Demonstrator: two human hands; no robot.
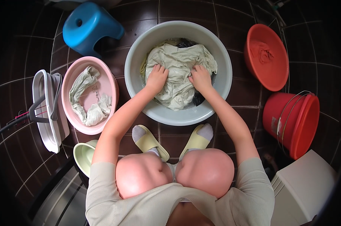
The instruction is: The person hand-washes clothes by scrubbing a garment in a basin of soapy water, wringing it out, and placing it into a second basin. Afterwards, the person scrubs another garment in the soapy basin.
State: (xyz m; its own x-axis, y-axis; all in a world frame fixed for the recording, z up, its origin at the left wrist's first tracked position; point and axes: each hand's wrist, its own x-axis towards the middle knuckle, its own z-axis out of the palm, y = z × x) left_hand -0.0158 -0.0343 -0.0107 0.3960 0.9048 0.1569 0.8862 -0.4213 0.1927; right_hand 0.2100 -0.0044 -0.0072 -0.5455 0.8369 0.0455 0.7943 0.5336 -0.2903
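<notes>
Both hands (201,78) press half-curled fingers (158,69) on checked cloth (177,56), grip unclear, in a basin (225,67) on dark floor tiles (242,97).

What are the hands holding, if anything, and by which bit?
The left hand touches the left side of the pale checked cloth in the grey tub, the right hand its right side; whether they grip or just press can't be told.
</notes>
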